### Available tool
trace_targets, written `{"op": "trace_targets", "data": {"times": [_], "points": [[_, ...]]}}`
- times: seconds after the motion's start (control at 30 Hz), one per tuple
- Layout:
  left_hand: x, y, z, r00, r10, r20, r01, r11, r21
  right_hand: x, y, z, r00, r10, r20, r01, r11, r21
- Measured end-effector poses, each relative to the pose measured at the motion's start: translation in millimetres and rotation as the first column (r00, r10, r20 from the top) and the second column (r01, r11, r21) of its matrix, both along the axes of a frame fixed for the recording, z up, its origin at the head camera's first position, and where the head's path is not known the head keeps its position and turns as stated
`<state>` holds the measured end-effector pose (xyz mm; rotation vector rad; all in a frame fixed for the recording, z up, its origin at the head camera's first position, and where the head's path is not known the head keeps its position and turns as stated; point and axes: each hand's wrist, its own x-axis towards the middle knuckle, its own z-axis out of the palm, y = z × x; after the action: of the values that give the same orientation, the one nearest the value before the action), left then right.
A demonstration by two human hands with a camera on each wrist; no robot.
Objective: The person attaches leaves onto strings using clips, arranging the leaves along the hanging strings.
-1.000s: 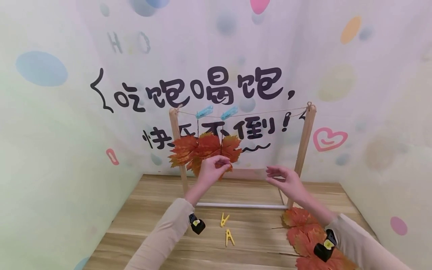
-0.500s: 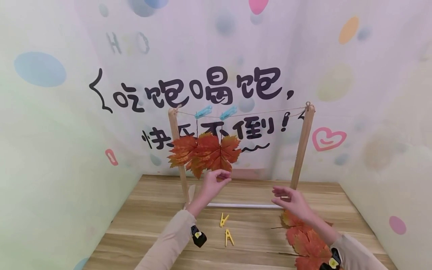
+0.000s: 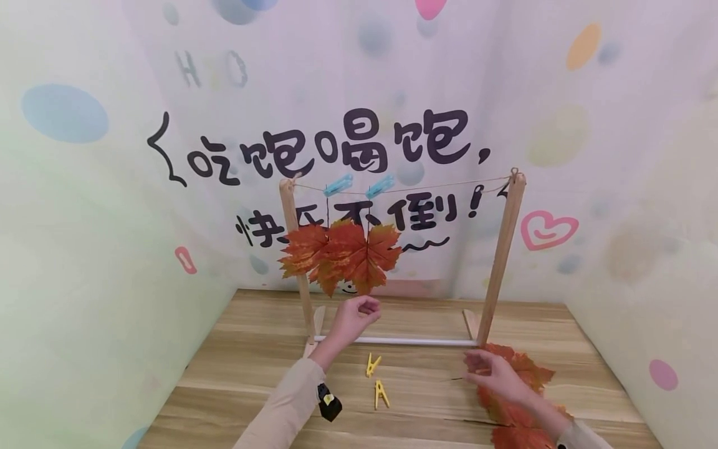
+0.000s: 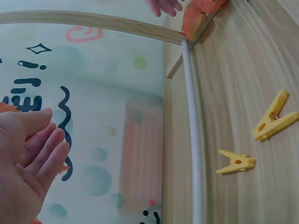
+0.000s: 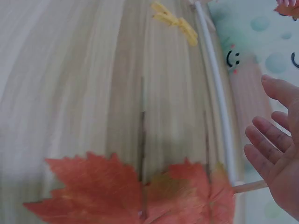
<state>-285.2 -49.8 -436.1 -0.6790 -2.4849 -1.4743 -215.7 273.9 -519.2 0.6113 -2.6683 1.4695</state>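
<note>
My left hand is empty, its fingers loosely bent, just below the hanging orange-red maple leaves. Two blue clothespins clip the stems of those leaves to a string. Over at the right, my right hand hovers above more maple leaves lying on the table. The right wrist view shows its fingers apart and holding nothing. Two yellow clothespins lie on the table between the hands; both appear in the left wrist view, one nearer clothespin larger.
The string runs between two wooden posts, the left post and the right post. A white rod joins them near the wooden tabletop. Behind stands a printed curtain with dark lettering.
Both hands have come down: the left from in front of the hanging leaves to beneath them, the right from beside the right post to over the table leaves. The hanging leaves stay put.
</note>
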Motion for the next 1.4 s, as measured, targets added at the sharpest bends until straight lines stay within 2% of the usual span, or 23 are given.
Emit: {"op": "trace_targets", "data": {"times": [0.17,0.37,0.43,0.5,0.67,0.87,0.93,1.17,1.4], "points": [[-0.8,-4.0,-15.7,0.999,-0.019,0.037,0.019,1.0,-0.003,5.5,6,-18.6,0.996,0.078,0.049,-0.081,0.996,0.05],[-0.1,-6.7,-35.0,0.998,-0.03,0.063,0.03,1.0,0.0,12.0,6,-31.6,0.974,0.175,0.14,-0.188,0.979,0.079],[1.6,-7.2,-40.2,0.997,-0.031,0.069,0.031,0.999,-0.005,14.0,6,-34.6,0.969,0.197,0.151,-0.212,0.973,0.089],[2.7,-8.3,-47.3,0.996,-0.027,0.082,0.028,1.0,-0.011,15.6,7,-38.1,0.968,0.217,0.127,-0.23,0.968,0.099],[5.6,-10.9,-65.9,0.994,-0.02,0.109,0.023,0.999,-0.024,18.1,8,-43.8,0.973,0.212,0.095,-0.225,0.963,0.151],[11.8,-11.8,-81.2,0.993,-0.016,0.116,0.021,0.999,-0.041,19.5,10,-47.6,0.957,0.192,0.22,-0.23,0.96,0.163],[14.2,-12.1,-86.6,0.992,-0.008,0.125,0.014,0.999,-0.043,20.1,11,-51.1,0.953,0.197,0.232,-0.237,0.958,0.161],[23.3,-13.6,-104.3,0.988,0.01,0.156,-0.005,0.999,-0.036,22.1,13,-62.3,0.956,0.244,0.166,-0.273,0.944,0.185],[28.3,-15.8,-113.0,0.985,0.007,0.17,-0.005,1.0,-0.01,22.9,14,-60.2,0.949,0.241,0.202,-0.28,0.941,0.191]]}}
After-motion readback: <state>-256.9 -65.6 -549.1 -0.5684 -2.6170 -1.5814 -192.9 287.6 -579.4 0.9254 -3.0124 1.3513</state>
